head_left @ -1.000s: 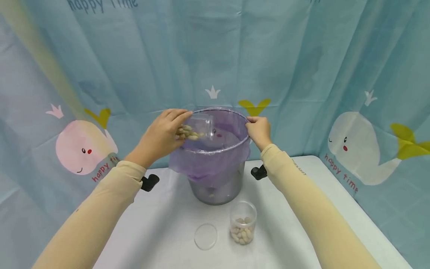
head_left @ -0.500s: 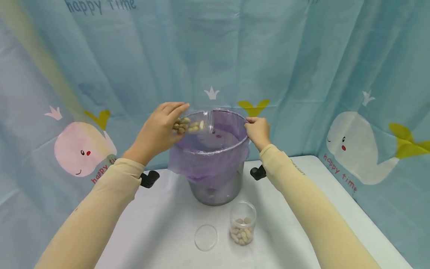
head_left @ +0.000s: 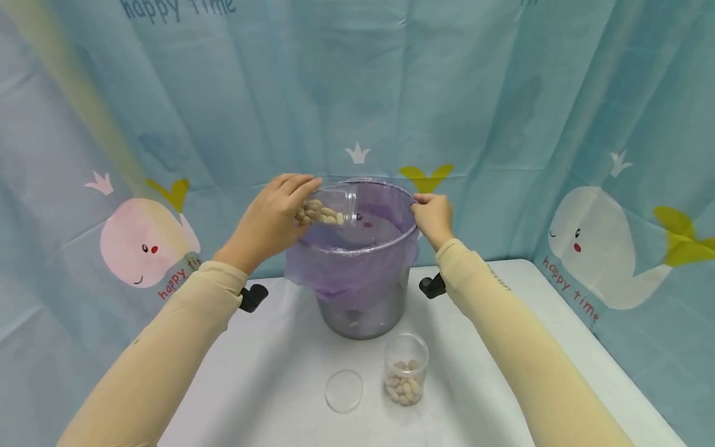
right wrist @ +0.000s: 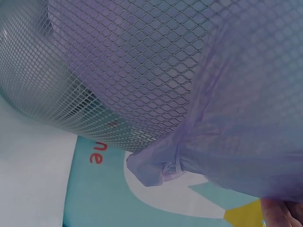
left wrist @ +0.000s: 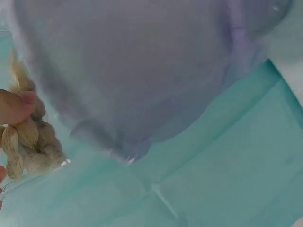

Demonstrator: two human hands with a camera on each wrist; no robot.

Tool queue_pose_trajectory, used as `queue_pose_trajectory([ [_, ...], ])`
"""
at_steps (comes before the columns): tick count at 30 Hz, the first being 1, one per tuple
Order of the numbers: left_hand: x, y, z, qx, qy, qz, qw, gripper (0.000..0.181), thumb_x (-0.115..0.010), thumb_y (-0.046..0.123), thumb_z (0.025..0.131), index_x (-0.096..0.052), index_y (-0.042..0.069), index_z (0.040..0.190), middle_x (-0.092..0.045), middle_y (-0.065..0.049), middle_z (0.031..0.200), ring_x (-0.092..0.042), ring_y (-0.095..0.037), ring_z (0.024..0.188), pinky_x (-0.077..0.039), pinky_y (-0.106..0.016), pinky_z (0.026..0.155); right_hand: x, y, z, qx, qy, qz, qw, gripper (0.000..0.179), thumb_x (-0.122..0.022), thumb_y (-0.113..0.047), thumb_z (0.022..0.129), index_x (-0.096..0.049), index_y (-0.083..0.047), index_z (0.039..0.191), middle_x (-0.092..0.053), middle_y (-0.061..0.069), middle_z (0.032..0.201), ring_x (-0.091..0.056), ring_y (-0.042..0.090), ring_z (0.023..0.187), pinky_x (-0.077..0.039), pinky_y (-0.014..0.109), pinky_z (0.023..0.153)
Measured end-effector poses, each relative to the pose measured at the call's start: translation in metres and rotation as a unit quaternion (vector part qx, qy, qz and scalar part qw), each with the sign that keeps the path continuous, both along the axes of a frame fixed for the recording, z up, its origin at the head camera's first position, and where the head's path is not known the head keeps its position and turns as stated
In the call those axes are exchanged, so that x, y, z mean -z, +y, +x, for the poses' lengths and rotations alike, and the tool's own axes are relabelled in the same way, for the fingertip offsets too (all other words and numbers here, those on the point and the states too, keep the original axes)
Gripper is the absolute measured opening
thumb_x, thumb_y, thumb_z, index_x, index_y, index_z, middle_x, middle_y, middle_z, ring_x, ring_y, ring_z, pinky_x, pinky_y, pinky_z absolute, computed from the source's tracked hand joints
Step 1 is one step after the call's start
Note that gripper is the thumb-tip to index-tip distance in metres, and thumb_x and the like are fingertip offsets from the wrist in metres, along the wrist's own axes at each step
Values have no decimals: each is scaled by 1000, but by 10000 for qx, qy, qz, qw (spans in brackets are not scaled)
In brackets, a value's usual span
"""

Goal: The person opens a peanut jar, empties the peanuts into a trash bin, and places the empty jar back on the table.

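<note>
My left hand grips a clear plastic jar, tipped on its side with its mouth pointing right over the bin's opening. Unshelled peanuts lie inside that jar, mostly towards its base. A wire-mesh bin stands at the back of the table, lined with a thin purple bag folded down over the rim. My right hand pinches the bag and rim at the bin's right side. In the right wrist view only fingers show at the bag's edge.
A second clear jar, upright and partly filled with peanuts, stands in front of the bin. Left of it a round clear lid lies flat on the white table. A blue curtain with printed whales hangs behind and at both sides.
The peanuts in the tilted jar have shifted about inside it, and my left hand has wobbled slightly up and back down. My right hand stays on the rim.
</note>
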State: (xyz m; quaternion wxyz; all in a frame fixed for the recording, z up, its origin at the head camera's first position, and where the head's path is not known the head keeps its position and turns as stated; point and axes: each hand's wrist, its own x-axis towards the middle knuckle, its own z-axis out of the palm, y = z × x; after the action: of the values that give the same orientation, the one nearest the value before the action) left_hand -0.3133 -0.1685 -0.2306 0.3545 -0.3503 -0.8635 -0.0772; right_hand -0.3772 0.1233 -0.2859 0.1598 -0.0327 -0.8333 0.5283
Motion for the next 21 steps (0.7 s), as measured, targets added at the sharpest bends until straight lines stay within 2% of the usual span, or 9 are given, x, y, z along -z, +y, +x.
queue_pose_trajectory([
  [5, 6, 1, 0, 16, -274, -281, 9992, 71, -79, -4, 74, -52, 1, 140, -57, -20, 138, -50, -39, 131, -42, -50, 114, 1, 0, 0, 17, 12, 51, 10000, 36, -56, -10, 96, -65, -3, 129, -70, 17, 124, -50, 4, 52, -44, 14, 51],
  [7, 5, 1, 0, 35, -207, -302, 9993, 70, -78, -4, 74, -53, 1, 140, -57, -21, 138, -50, -39, 131, -42, -50, 114, 2, 0, -1, 16, 7, 53, 10000, 36, -56, -10, 96, -65, -3, 129, -69, 17, 125, -50, 4, 53, -44, 14, 52],
  [13, 1, 1, -1, 31, 58, 110, 9999, 75, -81, -4, 72, -51, 1, 141, -56, -20, 139, -48, -40, 132, -41, -50, 114, 1, 0, -1, 46, 12, 73, 10000, 36, -56, -9, 95, -66, -4, 129, -70, 17, 124, -48, 5, 51, -43, 15, 51],
  [19, 9, 4, -1, -29, -240, -324, 9992, 71, -81, -2, 75, -53, 1, 140, -57, -20, 138, -50, -38, 131, -41, -49, 115, 1, 0, -2, 14, 54, 79, 10000, 35, -56, -9, 95, -66, -3, 128, -71, 17, 121, -49, 4, 50, -44, 15, 50],
  [21, 9, 4, -1, -9, -246, -393, 9989, 69, -79, -2, 75, -54, 1, 139, -57, -20, 138, -50, -38, 131, -42, -49, 115, 2, 0, -2, 5, 62, 80, 9999, 35, -56, -8, 95, -66, -3, 128, -71, 18, 121, -49, 4, 50, -44, 15, 50],
])
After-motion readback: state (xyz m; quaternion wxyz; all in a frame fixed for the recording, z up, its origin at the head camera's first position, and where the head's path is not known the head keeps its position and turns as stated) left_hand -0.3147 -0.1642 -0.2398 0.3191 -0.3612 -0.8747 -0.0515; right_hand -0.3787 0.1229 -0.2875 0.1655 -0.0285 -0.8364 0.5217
